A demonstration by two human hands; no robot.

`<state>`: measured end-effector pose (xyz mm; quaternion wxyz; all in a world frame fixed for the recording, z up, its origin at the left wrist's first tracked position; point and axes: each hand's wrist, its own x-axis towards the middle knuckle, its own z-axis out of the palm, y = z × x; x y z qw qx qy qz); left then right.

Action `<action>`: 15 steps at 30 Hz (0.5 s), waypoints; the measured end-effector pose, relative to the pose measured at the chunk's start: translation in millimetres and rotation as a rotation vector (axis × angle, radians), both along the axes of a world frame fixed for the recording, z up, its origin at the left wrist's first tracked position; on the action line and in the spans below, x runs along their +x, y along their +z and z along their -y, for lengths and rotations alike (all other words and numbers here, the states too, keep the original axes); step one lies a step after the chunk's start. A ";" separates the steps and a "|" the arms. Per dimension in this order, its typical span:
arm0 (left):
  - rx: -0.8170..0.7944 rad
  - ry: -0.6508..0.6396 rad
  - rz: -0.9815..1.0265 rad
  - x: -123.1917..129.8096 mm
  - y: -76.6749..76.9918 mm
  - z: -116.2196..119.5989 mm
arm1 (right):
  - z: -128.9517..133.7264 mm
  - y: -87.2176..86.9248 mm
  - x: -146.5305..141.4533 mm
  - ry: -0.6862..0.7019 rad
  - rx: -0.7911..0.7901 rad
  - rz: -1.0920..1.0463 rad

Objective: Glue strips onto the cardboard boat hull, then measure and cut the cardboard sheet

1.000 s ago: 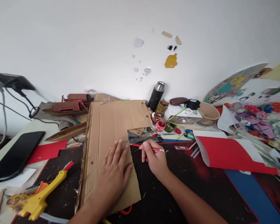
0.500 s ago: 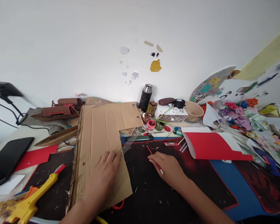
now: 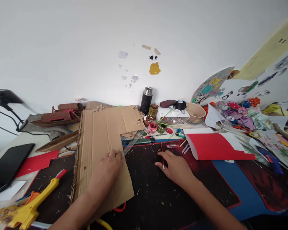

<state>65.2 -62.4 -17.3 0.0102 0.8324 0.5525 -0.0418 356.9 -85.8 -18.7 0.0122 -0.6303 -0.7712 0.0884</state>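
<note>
My left hand rests on a large brown cardboard sheet, fingers bent together near its right edge, at the end of a clear ruler. What its fingers hold, if anything, I cannot make out. Right of the cardboard, above the dark mat, my right hand has its thumb and forefinger round a thin red pencil with a white end. The pencil stands nearly upright in the view.
A yellow glue gun and a black phone lie at the left. Behind are wooden boat models, a black flask and small paint pots. Red paper and craft pieces lie right.
The pencil has turned from a slant to nearly upright in my right hand, which has shifted slightly. My left hand stays on the cardboard with its fingers drawn in more. The view has shifted a little.
</note>
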 end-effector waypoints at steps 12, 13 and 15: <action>-0.014 0.029 0.146 -1.4 18.3 12.9 | 7.0 2.5 -4.7 0.075 -0.151 -0.167; -0.025 -0.016 0.139 5.7 21.5 15.9 | 6.4 1.7 -4.6 0.065 -0.147 -0.179; -0.029 -0.111 0.097 22.3 26.4 18.4 | 4.7 -0.7 -4.2 0.035 -0.129 -0.198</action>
